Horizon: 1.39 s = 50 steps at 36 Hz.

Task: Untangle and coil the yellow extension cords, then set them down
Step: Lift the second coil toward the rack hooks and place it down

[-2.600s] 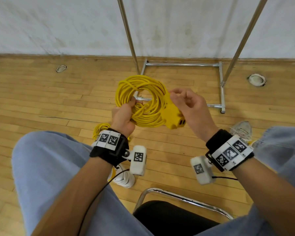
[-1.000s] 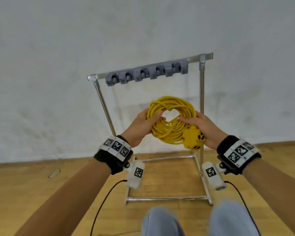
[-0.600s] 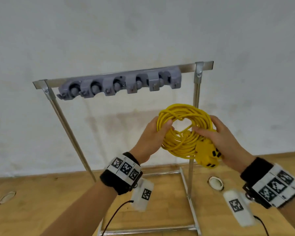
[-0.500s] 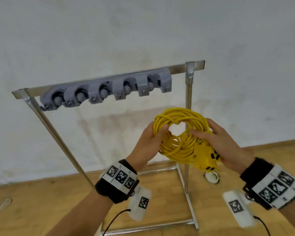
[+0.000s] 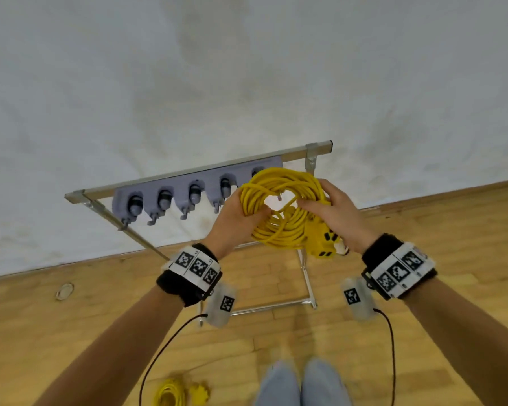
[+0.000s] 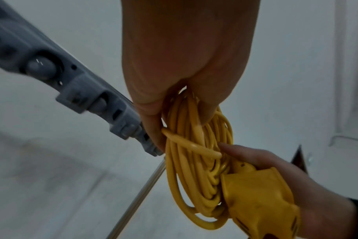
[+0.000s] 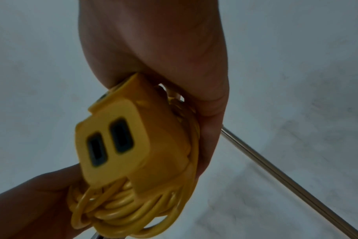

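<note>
A coiled yellow extension cord [image 5: 279, 209] is held up in the centre of the head view, in front of the right end of a metal rack [image 5: 317, 149] that stands against a pale wall [image 5: 247, 68]. The coil's left side is gripped by the left hand [image 5: 235, 221], whose fingers are curled round the bundled loops with the thumb across their front; in the left wrist view the loops [image 6: 194, 153] are seen emerging from between thumb and fingers. The coil's right side is held by the right hand [image 5: 335, 215], its fingers closed over the loops and the yellow socket block [image 5: 323, 241], which hangs at the lower right of the coil. In the right wrist view the block [image 7: 121, 139] fills the middle of the frame, two dark slots facing the camera, pressed against the palm with the cord loops bunched beneath it.

A grey holder strip [image 5: 188, 194] with a row of round clips is fixed along the rack's top bar, and the coil's upper edge overlaps its rightmost clip; whether the cord touches the clip cannot be told, as that part is hidden behind the loops.

A second yellow cord [image 5: 173, 394] is seen lying on the wooden floor [image 5: 71, 332] at the bottom edge of the head view, blurred, left of the person's legs [image 5: 302, 382].
</note>
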{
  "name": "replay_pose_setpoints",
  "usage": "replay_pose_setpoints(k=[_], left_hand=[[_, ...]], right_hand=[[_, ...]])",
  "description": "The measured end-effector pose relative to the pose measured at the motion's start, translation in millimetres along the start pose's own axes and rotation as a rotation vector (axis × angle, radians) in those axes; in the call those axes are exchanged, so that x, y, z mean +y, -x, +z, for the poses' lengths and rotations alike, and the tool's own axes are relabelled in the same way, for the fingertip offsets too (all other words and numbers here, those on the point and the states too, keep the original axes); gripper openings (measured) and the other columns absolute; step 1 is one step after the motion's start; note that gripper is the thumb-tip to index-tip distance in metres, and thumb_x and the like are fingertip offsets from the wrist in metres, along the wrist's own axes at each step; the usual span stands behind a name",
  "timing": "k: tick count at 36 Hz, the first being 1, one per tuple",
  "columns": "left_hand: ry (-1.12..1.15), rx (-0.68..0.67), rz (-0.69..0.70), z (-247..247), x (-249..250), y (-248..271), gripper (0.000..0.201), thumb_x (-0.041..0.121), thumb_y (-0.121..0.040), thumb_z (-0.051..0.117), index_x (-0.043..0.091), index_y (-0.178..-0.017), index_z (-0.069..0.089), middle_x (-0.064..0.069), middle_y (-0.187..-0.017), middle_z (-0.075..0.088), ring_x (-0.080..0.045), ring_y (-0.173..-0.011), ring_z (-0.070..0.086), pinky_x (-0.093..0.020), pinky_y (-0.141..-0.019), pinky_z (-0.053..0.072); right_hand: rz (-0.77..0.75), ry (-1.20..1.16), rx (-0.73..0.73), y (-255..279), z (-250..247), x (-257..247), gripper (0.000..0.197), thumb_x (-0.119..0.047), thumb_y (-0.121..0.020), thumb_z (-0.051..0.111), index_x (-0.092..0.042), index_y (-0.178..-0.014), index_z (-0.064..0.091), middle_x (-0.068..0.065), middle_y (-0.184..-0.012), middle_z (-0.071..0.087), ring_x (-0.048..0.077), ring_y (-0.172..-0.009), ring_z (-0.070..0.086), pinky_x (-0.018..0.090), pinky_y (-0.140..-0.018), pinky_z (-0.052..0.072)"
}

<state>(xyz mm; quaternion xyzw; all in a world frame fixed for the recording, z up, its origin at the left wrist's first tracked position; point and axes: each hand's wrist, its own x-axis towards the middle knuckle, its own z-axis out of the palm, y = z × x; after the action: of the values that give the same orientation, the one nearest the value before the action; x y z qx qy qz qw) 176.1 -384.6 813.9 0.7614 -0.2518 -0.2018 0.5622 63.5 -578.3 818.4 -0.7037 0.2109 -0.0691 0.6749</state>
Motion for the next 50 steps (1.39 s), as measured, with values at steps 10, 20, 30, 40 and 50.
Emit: replay_pose_setpoints(k=[10,20,30,40,50], left_hand=[[-0.315,0.113,-0.237,-22.3,-6.4,-23.3,0.008,0.013,-0.093,0.069,0.02,-0.094,0.065,-0.002,-0.084,0.066,-0.027,-0.087,0.066,-0.031,-0.07,0.045],[-0.358,0.1,-0.323,1.2,-13.1,-46.8,0.01,0.019,-0.093,0.067,0.014,-0.086,0.063,0.007,-0.074,0.058,-0.011,-0.071,0.056,-0.015,-0.055,0.033],[-0.395,0.093,-0.295,-3.1,-9.6,-55.7,0.019,0.01,-0.095,0.063,0.015,-0.076,0.061,0.003,-0.069,0.057,-0.005,-0.063,0.052,-0.017,-0.056,0.034],[-0.41,0.082,-0.357,-16.5,-0.9,-62.9,0.037,0.028,-0.086,0.082,0.011,-0.098,0.051,-0.012,-0.094,0.064,-0.025,-0.086,0.059,-0.037,-0.077,0.047],[-0.462,-0.009,-0.346,-22.6,-8.0,-67.6,0.047,0.016,-0.088,0.074,0.02,-0.052,0.045,0.002,-0.052,0.046,-0.013,-0.048,0.043,-0.024,-0.051,0.034]], right_hand=[[0.176,0.109,-0.048,-36.8,23.5,-7.9,0.034,-0.025,-0.094,0.075,-0.024,-0.126,0.064,0.005,-0.114,0.073,0.02,-0.099,0.071,0.041,-0.09,0.06],[0.206,0.063,-0.039,-37.1,2.4,-12.8,0.025,-0.014,-0.098,0.069,-0.025,-0.121,0.066,-0.003,-0.109,0.073,0.01,-0.098,0.07,0.022,-0.077,0.055],[0.239,0.079,-0.078,-61.4,2.3,-11.3,0.026,-0.018,-0.099,0.069,-0.021,-0.124,0.066,-0.001,-0.109,0.071,0.013,-0.1,0.067,0.023,-0.078,0.052],[0.161,0.276,-0.076,-72.7,16.4,3.5,0.034,-0.019,-0.101,0.064,-0.011,-0.134,0.059,0.008,-0.12,0.065,0.023,-0.11,0.061,0.035,-0.093,0.048],[0.1,0.401,-0.105,-75.0,15.6,-3.2,0.023,-0.017,-0.102,0.063,-0.01,-0.124,0.06,0.004,-0.107,0.063,0.022,-0.1,0.059,0.037,-0.09,0.048]])
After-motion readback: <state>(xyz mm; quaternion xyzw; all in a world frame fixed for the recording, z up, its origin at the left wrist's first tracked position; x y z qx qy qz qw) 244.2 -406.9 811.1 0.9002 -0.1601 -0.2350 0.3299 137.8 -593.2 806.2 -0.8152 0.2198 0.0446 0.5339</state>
